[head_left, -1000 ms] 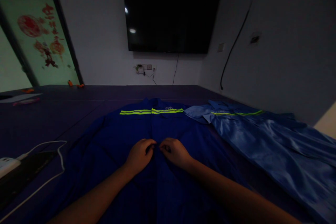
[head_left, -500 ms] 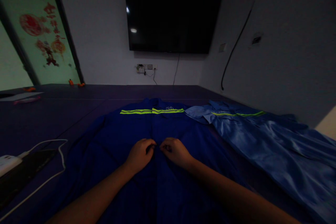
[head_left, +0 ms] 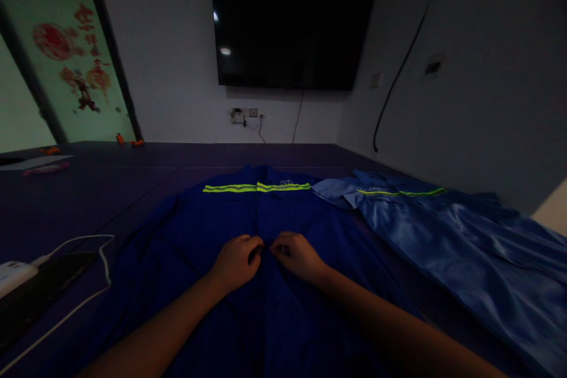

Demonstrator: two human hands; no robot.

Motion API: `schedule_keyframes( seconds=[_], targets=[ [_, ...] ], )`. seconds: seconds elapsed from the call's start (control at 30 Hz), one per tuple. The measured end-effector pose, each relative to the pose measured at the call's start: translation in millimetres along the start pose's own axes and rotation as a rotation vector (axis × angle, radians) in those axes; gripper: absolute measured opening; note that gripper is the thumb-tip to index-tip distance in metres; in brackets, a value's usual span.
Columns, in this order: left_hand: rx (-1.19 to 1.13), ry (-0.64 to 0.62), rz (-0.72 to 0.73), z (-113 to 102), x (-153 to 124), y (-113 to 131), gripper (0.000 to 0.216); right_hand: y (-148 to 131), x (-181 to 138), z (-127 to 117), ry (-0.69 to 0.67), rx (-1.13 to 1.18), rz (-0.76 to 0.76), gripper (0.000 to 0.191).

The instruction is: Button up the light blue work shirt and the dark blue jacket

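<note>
A dark blue work jacket (head_left: 212,212) lies spread front up, its collar at the far end and yellow-green reflective stripes across the chest. At the middle of its front opening, my left hand (head_left: 239,260) pinches the cloth with thumb and forefinger. Close by on the other side of the opening, my right hand (head_left: 296,255) is closed in a similar pinch on the placket. Only a small gap separates the two sets of fingertips. Whether a button or other fastener sits between them is too dark to tell.
A lighter blue work jacket (head_left: 425,230) lies to the right, its sleeve touching the dark one. On the left are a white charger (head_left: 16,274) with a cable and a dark flat object (head_left: 62,277). A television (head_left: 292,29) hangs on the wall beyond.
Both hands keep nearly the same place and pinch on the jacket front, with only a slight shift of the fingers. The jackets have not moved.
</note>
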State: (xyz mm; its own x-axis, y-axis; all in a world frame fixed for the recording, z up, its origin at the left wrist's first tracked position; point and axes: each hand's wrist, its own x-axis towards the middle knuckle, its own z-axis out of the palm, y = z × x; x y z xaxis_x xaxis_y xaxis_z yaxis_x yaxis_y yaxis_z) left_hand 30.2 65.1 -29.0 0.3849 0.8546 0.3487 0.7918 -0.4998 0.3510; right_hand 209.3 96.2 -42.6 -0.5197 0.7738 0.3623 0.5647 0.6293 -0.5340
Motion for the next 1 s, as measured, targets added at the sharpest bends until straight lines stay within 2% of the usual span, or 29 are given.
schedule_keyframes(
  seconds=[0.23,0.6,0.83,1.0],
  targets=[
    [0.031,-0.096,0.006,0.0,0.2,-0.7,0.024,2.1,1.1,2.5,-0.03,-0.034,-0.029,0.015],
    [-0.008,-0.028,-0.048,0.8,-0.1,0.2,0.023,-0.8,-0.3,1.9,-0.014,-0.038,-0.026,0.017],
    [-0.043,0.018,-0.021,0.9,-1.5,-0.3,0.022,-0.9,-1.3,3.3,0.017,-0.059,-0.035,0.018],
    [-0.061,0.004,-0.008,2.3,-1.5,-1.9,0.024,-2.4,-1.5,2.4,0.004,-0.054,-0.047,0.017]
  ],
)
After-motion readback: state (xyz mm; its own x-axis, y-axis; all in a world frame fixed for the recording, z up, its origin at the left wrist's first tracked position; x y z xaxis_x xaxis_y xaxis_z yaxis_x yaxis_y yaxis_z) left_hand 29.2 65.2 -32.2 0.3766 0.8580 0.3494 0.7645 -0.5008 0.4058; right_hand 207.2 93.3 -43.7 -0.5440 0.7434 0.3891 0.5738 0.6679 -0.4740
